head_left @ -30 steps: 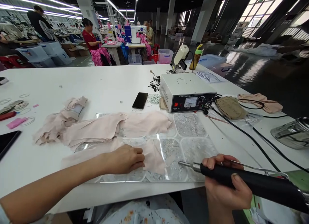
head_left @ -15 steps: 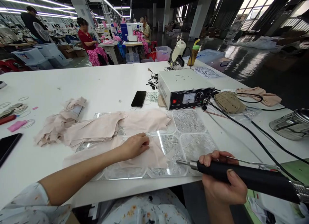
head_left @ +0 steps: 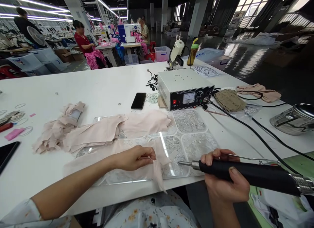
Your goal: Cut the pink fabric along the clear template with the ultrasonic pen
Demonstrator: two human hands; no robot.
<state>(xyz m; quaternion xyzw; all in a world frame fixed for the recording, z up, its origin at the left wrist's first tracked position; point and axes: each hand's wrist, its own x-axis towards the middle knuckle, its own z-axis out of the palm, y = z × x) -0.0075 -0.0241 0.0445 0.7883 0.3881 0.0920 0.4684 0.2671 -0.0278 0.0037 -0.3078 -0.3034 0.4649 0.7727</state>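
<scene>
My left hand (head_left: 137,158) pinches the edge of a thin pale pink fabric piece (head_left: 157,170). The lifted part folds and hangs over the table's front edge. Below it lies a clear patterned plastic mat (head_left: 193,144) with rounded panels. My right hand (head_left: 224,179) is wrapped round the black handle of an ultrasonic cutter (head_left: 255,175), its metal tip pointing left above the mat, apart from the cloth. A thin metal strip (head_left: 247,157) runs along the handle from behind my fingers; its kind is unclear. More pink fabric pieces (head_left: 95,131) lie layered behind my left hand.
A control box (head_left: 188,100) with a meter and a black cable (head_left: 245,130) stands behind the mat. Around it are a phone (head_left: 138,100), a bottle (head_left: 192,53), brown pattern pieces (head_left: 229,100) and a metal canister (head_left: 294,118). Several people work at machines beyond.
My left hand has lifted the fabric's edge off the mat and pulled it toward me, so it hangs folded. My right hand keeps the cutter at about the same place. The view has shifted slightly.
</scene>
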